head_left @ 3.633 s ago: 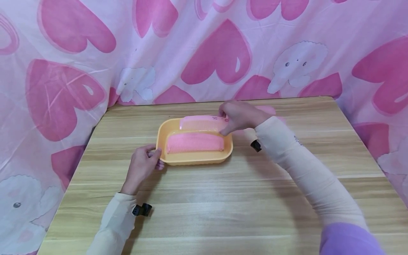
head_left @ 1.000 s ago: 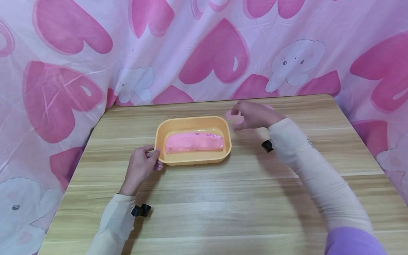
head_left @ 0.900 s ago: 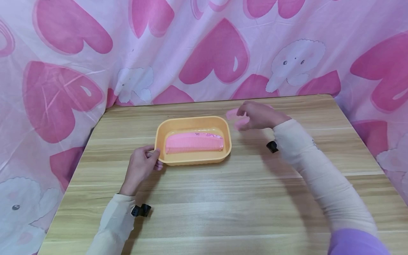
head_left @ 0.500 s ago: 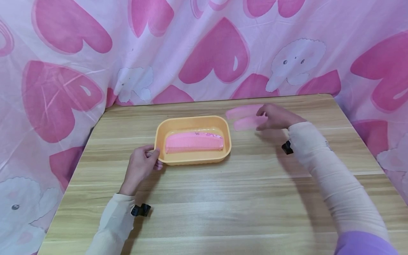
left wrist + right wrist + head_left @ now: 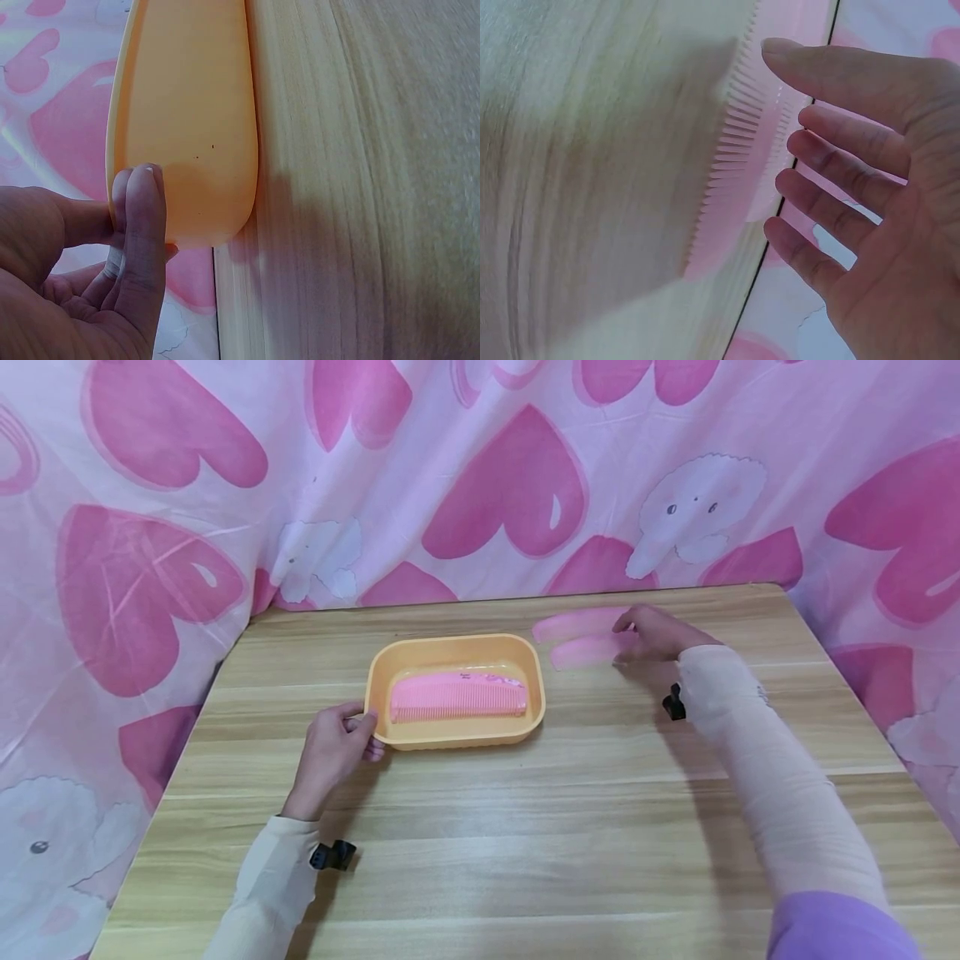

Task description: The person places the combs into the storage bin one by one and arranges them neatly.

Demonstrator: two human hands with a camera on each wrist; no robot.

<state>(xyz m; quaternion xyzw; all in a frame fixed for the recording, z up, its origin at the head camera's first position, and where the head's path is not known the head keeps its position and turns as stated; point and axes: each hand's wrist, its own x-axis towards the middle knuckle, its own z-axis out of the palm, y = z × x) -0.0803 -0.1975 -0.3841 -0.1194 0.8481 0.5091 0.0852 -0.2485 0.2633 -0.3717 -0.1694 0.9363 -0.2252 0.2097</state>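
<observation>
A yellow plastic tray [image 5: 455,744] sits on the table with a pink comb [image 5: 457,697] lying in it, teeth toward me. Lettering and a printed pattern show along the comb's back. My left hand [image 5: 333,747] pinches the tray's left end, thumb on the rim and fingers outside; in the left wrist view the tray wall [image 5: 187,112] shows beside those fingers. My right hand [image 5: 663,631] is over the right ends of two more pink combs, a rear comb [image 5: 573,624] and a front comb [image 5: 581,652]. In the right wrist view its fingers are spread and relaxed, holding neither comb.
The wooden table [image 5: 480,843] extends in front of the tray. A pink heart-patterned curtain [image 5: 510,485] hangs right behind its back edge. Black wrist cameras sit at both sleeves.
Earlier my right hand held a lettered comb above the tray's back; a lettered comb now lies inside. My right hand has moved right to the two table combs. The left hand keeps its place.
</observation>
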